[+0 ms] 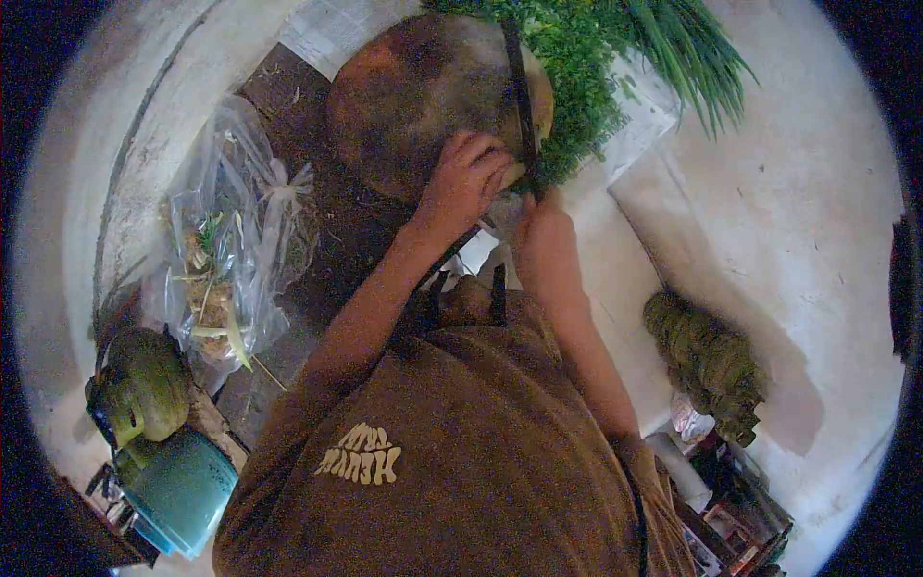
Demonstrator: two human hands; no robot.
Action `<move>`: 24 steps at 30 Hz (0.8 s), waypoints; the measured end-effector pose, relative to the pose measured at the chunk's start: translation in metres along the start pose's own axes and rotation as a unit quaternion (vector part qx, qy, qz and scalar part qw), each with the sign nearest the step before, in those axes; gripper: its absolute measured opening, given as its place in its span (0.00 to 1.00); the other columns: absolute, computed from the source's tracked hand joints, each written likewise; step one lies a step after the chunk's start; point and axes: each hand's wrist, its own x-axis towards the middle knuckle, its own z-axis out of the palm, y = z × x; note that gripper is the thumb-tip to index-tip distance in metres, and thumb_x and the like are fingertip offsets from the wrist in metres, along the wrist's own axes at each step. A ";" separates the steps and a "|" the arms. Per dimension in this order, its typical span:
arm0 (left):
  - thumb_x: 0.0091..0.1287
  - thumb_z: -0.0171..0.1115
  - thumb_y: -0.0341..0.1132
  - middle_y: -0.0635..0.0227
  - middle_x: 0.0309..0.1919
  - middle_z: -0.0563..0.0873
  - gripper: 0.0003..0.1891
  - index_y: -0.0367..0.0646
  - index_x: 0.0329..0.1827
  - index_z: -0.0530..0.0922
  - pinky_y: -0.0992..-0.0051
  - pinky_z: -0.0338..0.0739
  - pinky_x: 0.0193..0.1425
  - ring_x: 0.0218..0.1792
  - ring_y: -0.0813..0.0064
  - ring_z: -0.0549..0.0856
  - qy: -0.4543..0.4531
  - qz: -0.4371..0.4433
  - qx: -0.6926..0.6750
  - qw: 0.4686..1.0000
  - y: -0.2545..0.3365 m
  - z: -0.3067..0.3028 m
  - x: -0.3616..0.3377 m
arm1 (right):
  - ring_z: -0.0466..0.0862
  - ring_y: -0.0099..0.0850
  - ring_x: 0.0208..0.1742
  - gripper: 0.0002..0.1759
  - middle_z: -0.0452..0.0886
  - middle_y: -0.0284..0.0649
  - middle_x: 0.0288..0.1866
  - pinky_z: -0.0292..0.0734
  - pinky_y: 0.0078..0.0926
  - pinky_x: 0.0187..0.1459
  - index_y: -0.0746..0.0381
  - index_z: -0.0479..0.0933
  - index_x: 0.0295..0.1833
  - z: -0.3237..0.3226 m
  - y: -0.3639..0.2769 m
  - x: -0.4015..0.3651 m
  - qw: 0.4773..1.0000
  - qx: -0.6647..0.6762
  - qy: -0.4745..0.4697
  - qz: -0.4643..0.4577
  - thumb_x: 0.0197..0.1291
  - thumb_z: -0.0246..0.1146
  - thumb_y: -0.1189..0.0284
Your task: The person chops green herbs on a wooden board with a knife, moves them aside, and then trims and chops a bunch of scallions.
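My left hand (468, 180) is closed over the near side of a round, dark, worn chopping block (413, 96). Its fingers pinch a small pale piece (511, 176), whose kind I cannot make out. My right hand (546, 226) is closed just to the right, its grip partly blurred. From it a long, narrow, dark knife (523, 96), seen almost edge-on, reaches away across the block. Leafy green herbs (577, 91) lie close against the block's right side. Beyond them are long green onion leaves (678, 58).
To the left lies a clear plastic bag (226, 240) with scraps inside. A green gourd-like fruit (149, 385) and a teal container (183, 490) are at lower left. White sheets (644, 120) lie beneath the greens. A dark green, ridged bundle (707, 365) rests on the pale floor at right.
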 end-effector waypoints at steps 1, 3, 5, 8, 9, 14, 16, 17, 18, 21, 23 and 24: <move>0.59 0.63 0.27 0.59 0.46 0.81 0.10 0.40 0.44 0.82 0.58 0.73 0.61 0.52 0.53 0.77 -0.003 -0.001 -0.002 1.000 0.000 0.001 -0.001 | 0.78 0.67 0.34 0.15 0.78 0.67 0.28 0.71 0.60 0.33 0.71 0.69 0.40 0.006 0.002 0.002 1.000 0.002 0.012 -0.014 0.73 0.50 0.68; 0.60 0.63 0.27 0.59 0.46 0.81 0.09 0.40 0.43 0.82 0.59 0.73 0.61 0.52 0.53 0.77 -0.004 -0.002 0.003 1.000 0.002 -0.001 -0.001 | 0.79 0.66 0.35 0.15 0.78 0.67 0.29 0.71 0.60 0.34 0.71 0.69 0.40 0.004 0.006 0.017 1.000 0.008 0.004 0.010 0.73 0.50 0.68; 0.60 0.63 0.28 0.59 0.46 0.81 0.09 0.40 0.43 0.83 0.58 0.73 0.61 0.52 0.53 0.77 -0.006 0.000 0.002 1.000 0.002 -0.004 0.003 | 0.79 0.67 0.35 0.15 0.78 0.67 0.29 0.71 0.60 0.34 0.71 0.69 0.40 -0.008 0.000 0.025 1.000 0.009 -0.010 0.020 0.73 0.50 0.68; 0.60 0.63 0.28 0.60 0.47 0.82 0.09 0.40 0.44 0.83 0.58 0.73 0.61 0.53 0.53 0.77 -0.015 -0.006 -0.013 1.000 0.005 -0.006 0.003 | 0.78 0.67 0.35 0.14 0.78 0.67 0.29 0.71 0.60 0.35 0.71 0.68 0.40 -0.026 -0.009 0.016 0.999 0.009 -0.044 0.030 0.73 0.50 0.69; 0.61 0.63 0.28 0.60 0.48 0.82 0.09 0.40 0.44 0.82 0.58 0.73 0.61 0.53 0.53 0.77 -0.016 -0.006 -0.014 1.000 0.004 -0.005 0.003 | 0.78 0.67 0.35 0.14 0.78 0.67 0.28 0.71 0.61 0.35 0.71 0.68 0.40 -0.028 -0.011 0.012 0.998 0.018 -0.047 0.039 0.73 0.50 0.69; 0.60 0.63 0.28 0.57 0.47 0.83 0.12 0.40 0.47 0.81 0.57 0.73 0.59 0.50 0.52 0.78 0.009 -0.025 -0.027 0.999 0.005 -0.004 0.003 | 0.78 0.67 0.34 0.13 0.78 0.67 0.28 0.70 0.61 0.34 0.71 0.68 0.41 -0.005 -0.006 -0.002 0.998 0.032 -0.028 0.044 0.73 0.50 0.70; 0.60 0.64 0.28 0.56 0.45 0.84 0.13 0.40 0.47 0.81 0.57 0.74 0.58 0.48 0.52 0.80 0.016 -0.038 -0.041 0.998 0.006 -0.004 0.002 | 0.78 0.68 0.32 0.13 0.77 0.67 0.27 0.70 0.61 0.33 0.72 0.68 0.42 0.009 -0.003 0.006 1.000 0.028 0.002 0.011 0.72 0.50 0.70; 0.59 0.64 0.28 0.56 0.44 0.84 0.12 0.40 0.47 0.81 0.57 0.74 0.57 0.48 0.51 0.80 0.014 -0.052 -0.046 0.998 0.007 -0.004 0.001 | 0.78 0.68 0.32 0.13 0.77 0.67 0.27 0.71 0.61 0.33 0.72 0.67 0.43 0.009 0.000 0.011 1.000 0.027 -0.004 0.010 0.73 0.50 0.70; 0.59 0.65 0.28 0.56 0.43 0.84 0.12 0.40 0.47 0.81 0.57 0.75 0.57 0.47 0.51 0.80 0.012 -0.063 -0.052 0.997 0.009 -0.005 -0.001 | 0.78 0.68 0.32 0.13 0.77 0.67 0.27 0.71 0.61 0.33 0.72 0.67 0.43 0.003 -0.001 0.019 1.000 0.025 -0.009 0.010 0.73 0.50 0.70; 0.60 0.65 0.29 0.56 0.40 0.85 0.11 0.40 0.46 0.80 0.57 0.75 0.54 0.46 0.51 0.80 0.031 -0.074 -0.049 0.996 0.008 -0.005 0.003 | 0.78 0.68 0.33 0.13 0.77 0.68 0.28 0.72 0.62 0.34 0.72 0.66 0.44 -0.011 -0.001 0.025 1.000 0.007 -0.024 -0.002 0.73 0.50 0.69; 0.60 0.65 0.29 0.56 0.40 0.85 0.11 0.41 0.45 0.80 0.57 0.76 0.53 0.46 0.51 0.80 0.040 -0.077 -0.050 0.995 0.009 -0.003 0.001 | 0.79 0.68 0.34 0.14 0.77 0.68 0.28 0.72 0.62 0.35 0.72 0.67 0.44 -0.019 -0.003 0.016 0.999 0.005 -0.032 0.005 0.73 0.50 0.69; 0.60 0.65 0.29 0.56 0.40 0.85 0.11 0.40 0.45 0.80 0.57 0.76 0.53 0.46 0.50 0.80 0.039 -0.079 -0.052 0.995 0.011 -0.005 0.002 | 0.79 0.68 0.34 0.14 0.77 0.68 0.28 0.72 0.62 0.35 0.72 0.67 0.43 -0.023 -0.007 0.007 0.999 0.015 -0.033 0.016 0.73 0.50 0.69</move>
